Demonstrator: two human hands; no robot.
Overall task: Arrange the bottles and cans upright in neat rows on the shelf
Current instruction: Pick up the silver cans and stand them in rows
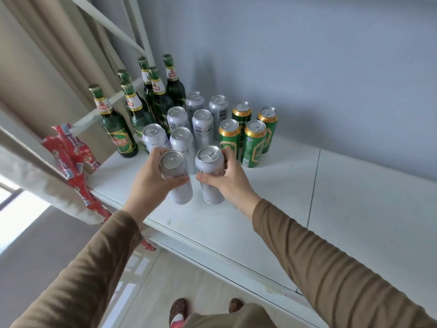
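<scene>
On the white shelf (354,209), several green glass bottles (113,129) stand upright at the back left. Beside them are several silver cans (202,124) in two rows, then several green and gold cans (254,143). My left hand (151,183) grips a silver can (173,171) at the front of the left silver row. My right hand (229,178) grips another silver can (210,169) at the front of the right silver row. Both held cans are upright, side by side, with their bases at the shelf surface.
Red snack packets (73,157) hang over the shelf's left end, by white frame bars (99,22) and a beige curtain. A grey wall backs the shelf. The shelf's front edge (212,252) runs diagonally above a tiled floor, where slippered feet (178,311) show.
</scene>
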